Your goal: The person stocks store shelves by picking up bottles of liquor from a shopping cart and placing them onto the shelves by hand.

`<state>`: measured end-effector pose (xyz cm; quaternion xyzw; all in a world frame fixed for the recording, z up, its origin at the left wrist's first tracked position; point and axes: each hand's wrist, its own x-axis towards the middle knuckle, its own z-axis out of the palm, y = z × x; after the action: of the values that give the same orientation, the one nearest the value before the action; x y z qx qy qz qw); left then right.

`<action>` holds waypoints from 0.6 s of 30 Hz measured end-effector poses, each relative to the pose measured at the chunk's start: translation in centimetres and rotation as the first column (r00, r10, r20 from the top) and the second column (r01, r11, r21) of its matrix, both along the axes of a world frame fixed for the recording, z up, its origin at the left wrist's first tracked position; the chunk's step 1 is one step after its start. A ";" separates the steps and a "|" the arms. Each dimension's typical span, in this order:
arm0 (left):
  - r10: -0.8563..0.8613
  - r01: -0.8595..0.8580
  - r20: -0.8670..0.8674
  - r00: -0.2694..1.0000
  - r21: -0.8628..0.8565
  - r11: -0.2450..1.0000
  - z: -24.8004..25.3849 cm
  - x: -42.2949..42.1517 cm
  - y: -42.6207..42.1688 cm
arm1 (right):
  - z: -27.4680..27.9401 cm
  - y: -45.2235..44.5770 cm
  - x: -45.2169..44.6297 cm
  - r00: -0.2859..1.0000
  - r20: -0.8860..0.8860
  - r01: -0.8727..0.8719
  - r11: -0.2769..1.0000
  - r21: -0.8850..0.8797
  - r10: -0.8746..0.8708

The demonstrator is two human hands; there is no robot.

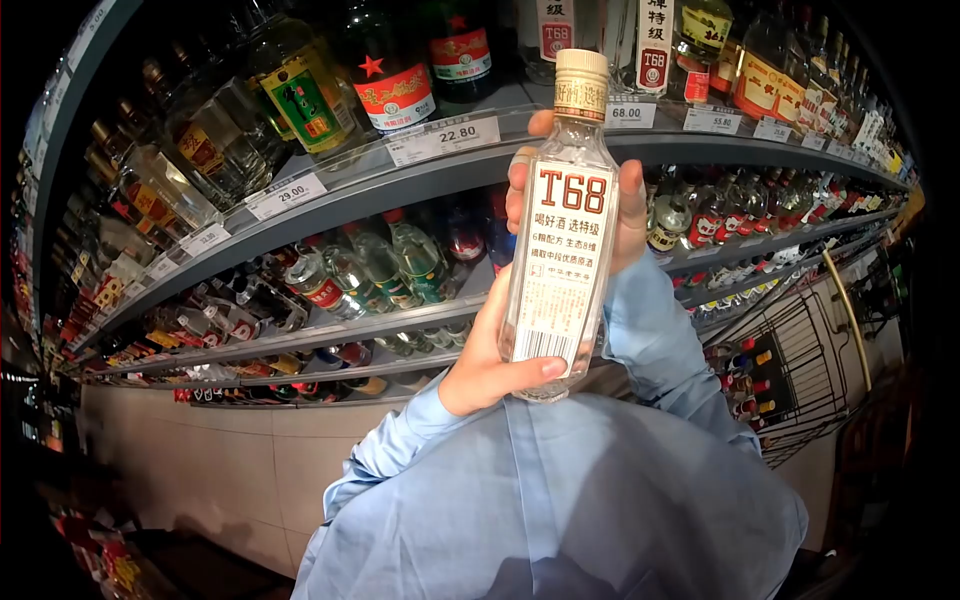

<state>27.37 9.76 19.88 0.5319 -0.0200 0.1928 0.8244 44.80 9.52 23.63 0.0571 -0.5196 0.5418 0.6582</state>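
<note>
A clear glass liquor bottle point(562, 230) with a gold cap and a white label marked T68 stands nearly upright in front of me, tilted slightly. My left hand point(490, 350) grips its lower part, the thumb lying across the label just below the barcode. Around the upper half, from behind, wraps my right hand point(630, 215); its fingertips show at both sides of the bottle and its palm is hidden. Liquid level inside is hard to make out behind the label.
Shelves of bottles curve around me, with a price tag point(443, 140) reading 22.80 on the edge of the upper shelf point(350, 165). A wire shopping cart point(800, 370) holding several bottles is at the right. Tiled floor point(230, 450) shows at lower left.
</note>
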 end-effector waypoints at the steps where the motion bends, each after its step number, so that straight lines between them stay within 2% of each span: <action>1: 0.006 -0.006 0.005 1.000 0.011 1.000 0.0 0.1 0.0 | -0.1 0.1 0.1 1.000 -0.006 -0.009 1.000 0.009 0.009; 16: 0.181 -0.168 -0.039 0.983 0.225 0.960 -0.9 0.0 0.2 | -1.9 1.2 0.0 0.985 -0.105 -0.131 0.988 0.084 0.140; 18: 0.186 -0.175 -0.039 0.982 0.194 0.965 -0.6 0.0 0.0 | -1.9 1.4 0.0 0.981 -0.101 -0.158 0.984 0.085 0.166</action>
<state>27.34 9.71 19.29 0.6128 0.0336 0.2493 0.7491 44.82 10.88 21.74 0.1534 -0.4974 0.5694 0.6362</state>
